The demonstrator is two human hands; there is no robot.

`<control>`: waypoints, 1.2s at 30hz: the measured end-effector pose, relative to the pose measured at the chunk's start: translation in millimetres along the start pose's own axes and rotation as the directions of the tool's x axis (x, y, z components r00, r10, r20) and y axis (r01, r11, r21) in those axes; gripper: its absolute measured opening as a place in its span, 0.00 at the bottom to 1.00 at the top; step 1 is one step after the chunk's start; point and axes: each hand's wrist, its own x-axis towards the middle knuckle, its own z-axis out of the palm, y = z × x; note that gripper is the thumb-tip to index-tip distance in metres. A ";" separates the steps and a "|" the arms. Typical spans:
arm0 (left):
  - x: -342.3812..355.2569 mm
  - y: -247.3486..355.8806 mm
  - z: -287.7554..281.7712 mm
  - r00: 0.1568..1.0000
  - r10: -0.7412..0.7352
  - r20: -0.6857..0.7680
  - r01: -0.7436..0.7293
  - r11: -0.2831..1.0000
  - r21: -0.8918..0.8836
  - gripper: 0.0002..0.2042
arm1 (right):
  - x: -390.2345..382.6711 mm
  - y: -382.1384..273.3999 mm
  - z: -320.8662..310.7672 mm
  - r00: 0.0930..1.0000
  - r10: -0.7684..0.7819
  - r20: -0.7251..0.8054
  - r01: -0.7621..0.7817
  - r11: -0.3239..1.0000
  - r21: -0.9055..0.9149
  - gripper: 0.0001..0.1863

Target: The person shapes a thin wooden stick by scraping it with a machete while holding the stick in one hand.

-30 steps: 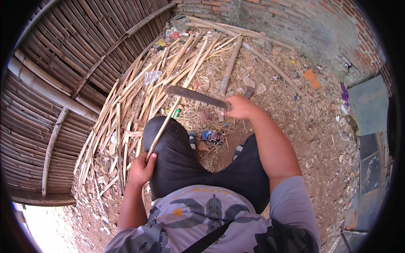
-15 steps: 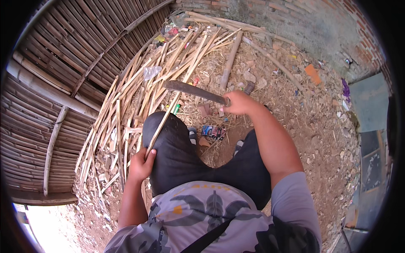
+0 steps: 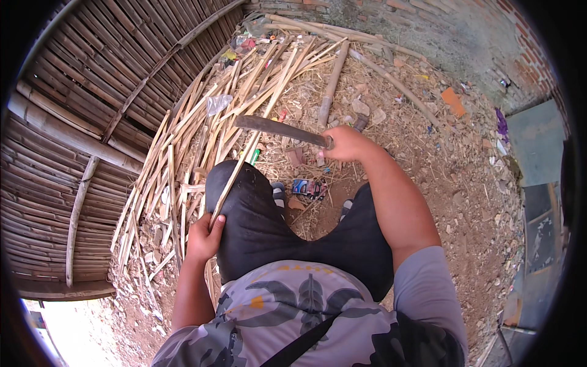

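My left hand is closed on a pale, narrow bamboo strip beside my left thigh. The strip runs up and to the right across my left knee. My right hand grips the handle of a machete, held out in front of me above the littered ground. Its long dark blade points left and crosses the upper part of the strip from my view; I cannot tell whether they touch. Loose bamboo strips lie heaped to the left of and beyond my left knee.
Bamboo poles lie toward the back near a worn brick wall. A slatted bamboo wall stands at the left. Grey panels lean at the right. Rubble, straw and litter, including an orange piece, cover the dirt.
My right hand and the machete have shifted slightly up and to the left in the picture. The left hand and strip sit a little higher too, as does part of the background.
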 end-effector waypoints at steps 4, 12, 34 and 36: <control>-0.9 -0.4 2.2 0.996 0.050 -0.071 -0.051 0.999 -0.007 0.25 | 0.5 -1.9 1.8 1.000 0.012 -0.002 -0.012 1.000 -0.019 0.22; -0.2 -1.4 1.6 1.000 -0.001 -0.031 0.002 0.999 0.041 0.23 | 3.0 5.9 -1.2 1.000 0.004 0.006 -0.004 0.999 -0.032 0.25; -0.3 -4.0 1.5 0.999 0.020 -0.030 -0.019 1.000 0.017 0.22 | 2.0 1.2 0.2 0.999 0.040 0.012 -0.040 0.998 -0.054 0.25; -0.8 -2.6 1.2 0.999 0.018 -0.030 -0.018 1.000 0.022 0.22 | 2.5 1.6 0.8 0.999 0.036 0.018 -0.035 0.998 -0.044 0.25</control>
